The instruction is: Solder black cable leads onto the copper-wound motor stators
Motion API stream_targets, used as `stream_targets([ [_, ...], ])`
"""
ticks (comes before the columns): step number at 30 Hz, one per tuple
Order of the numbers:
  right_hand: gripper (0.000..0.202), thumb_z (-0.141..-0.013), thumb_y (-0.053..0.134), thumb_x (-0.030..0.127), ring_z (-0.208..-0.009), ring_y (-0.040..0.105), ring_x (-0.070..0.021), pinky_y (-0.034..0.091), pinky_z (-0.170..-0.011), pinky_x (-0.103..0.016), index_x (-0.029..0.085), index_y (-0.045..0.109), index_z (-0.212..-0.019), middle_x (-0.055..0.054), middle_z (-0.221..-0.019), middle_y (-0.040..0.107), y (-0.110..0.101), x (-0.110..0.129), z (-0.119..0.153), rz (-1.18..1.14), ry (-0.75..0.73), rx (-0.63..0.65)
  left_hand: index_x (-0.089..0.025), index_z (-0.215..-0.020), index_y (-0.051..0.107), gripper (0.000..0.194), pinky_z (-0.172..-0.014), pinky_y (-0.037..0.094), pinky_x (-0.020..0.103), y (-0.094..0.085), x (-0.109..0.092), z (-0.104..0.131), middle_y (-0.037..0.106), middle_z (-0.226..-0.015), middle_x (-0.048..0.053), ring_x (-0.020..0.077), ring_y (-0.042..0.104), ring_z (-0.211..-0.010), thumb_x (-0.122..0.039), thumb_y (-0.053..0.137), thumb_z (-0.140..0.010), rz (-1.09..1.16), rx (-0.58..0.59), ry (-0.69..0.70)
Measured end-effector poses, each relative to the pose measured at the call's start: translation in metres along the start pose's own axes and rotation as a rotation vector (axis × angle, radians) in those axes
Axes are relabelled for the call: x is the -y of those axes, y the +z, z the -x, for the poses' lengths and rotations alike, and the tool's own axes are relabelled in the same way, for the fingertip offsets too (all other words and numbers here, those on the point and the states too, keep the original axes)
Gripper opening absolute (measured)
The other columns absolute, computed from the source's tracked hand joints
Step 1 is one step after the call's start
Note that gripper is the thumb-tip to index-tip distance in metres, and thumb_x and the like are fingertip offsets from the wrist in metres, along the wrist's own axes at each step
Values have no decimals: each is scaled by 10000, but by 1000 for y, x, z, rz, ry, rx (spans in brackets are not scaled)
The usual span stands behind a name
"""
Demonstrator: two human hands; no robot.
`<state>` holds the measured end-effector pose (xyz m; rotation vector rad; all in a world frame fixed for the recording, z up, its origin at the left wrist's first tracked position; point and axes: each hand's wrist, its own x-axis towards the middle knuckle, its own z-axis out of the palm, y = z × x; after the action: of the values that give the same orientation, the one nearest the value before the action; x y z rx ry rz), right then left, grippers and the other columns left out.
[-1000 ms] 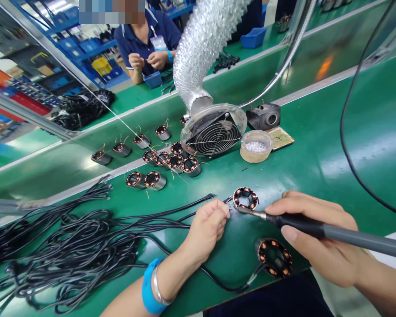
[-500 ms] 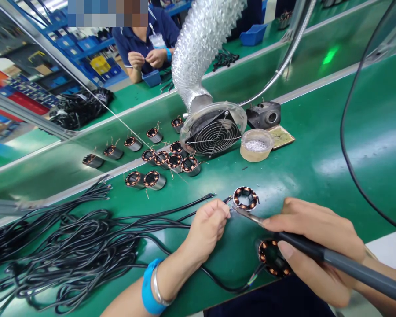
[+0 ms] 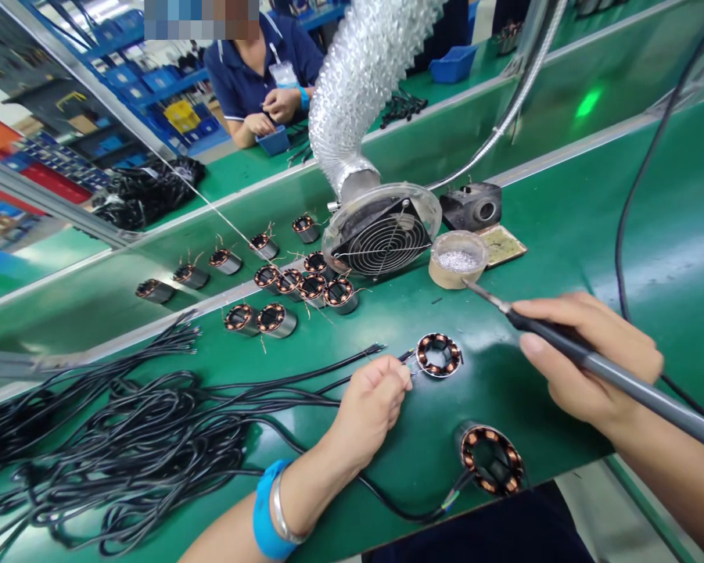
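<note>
Stator (image 3: 425, 356): right of centre; likely heavy; grasp rim.
Left hand (image 3: 374, 399): pinches wires (image 3: 411, 364), probably fragile.
Right hand (image 3: 592, 397): grips iron (image 3: 627, 380).

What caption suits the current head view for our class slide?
Left hand pinching thin wires beside a copper-wound ring, right hand holding a soldering iron angled toward a round tub.

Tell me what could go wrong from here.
The soldering iron in the right hand, if hot, might scorch the tub it points at.
A jerk of the left hand could pull loose the thin wires it pinches.
The black cable passing under the left forearm might snag and drag the nearer coil ring.
</note>
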<state>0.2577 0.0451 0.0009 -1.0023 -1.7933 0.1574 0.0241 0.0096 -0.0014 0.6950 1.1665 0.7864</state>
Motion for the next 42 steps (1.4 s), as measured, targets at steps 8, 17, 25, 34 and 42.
stream_targets([
  [8,319,-752,528,50,-544,571,-136,460,-492,-287,134,633,-1042,-10,-664,620,-13,50,5,-351,-113,369,-187,-667,474,319,-354,116,155,0,0,0,290,-433,-129,20,145,-362,-433,662,-744,-5,2,0],
  [17,349,-759,533,62,-509,548,-166,444,-458,-337,152,643,-1078,-27,-662,619,2,48,19,-380,-77,268,-186,-673,481,327,-358,111,161,-1,2,1,293,-441,-124,24,143,-363,-444,663,-756,-1,5,6],
  [25,374,-766,534,77,-508,523,-175,421,-451,-342,175,622,-1115,-28,-650,584,5,44,25,-348,-114,243,-182,-671,482,302,-359,114,157,0,1,1,299,-442,-124,20,147,-364,-416,656,-752,-3,-12,-3],
  [34,330,-764,537,72,-565,600,-164,528,-533,-332,167,626,-1068,-25,-699,642,-1,40,14,-308,-153,221,-186,-669,472,349,-362,113,157,0,0,1,285,-437,-126,21,137,-368,-462,672,-743,-12,-6,-6],
  [42,335,-749,537,86,-531,587,-157,493,-499,-306,171,637,-1058,-17,-680,628,1,32,14,-329,-154,191,-187,-669,474,338,-364,113,159,-1,0,1,280,-433,-126,23,135,-370,-454,667,-743,-11,-13,-10],
])
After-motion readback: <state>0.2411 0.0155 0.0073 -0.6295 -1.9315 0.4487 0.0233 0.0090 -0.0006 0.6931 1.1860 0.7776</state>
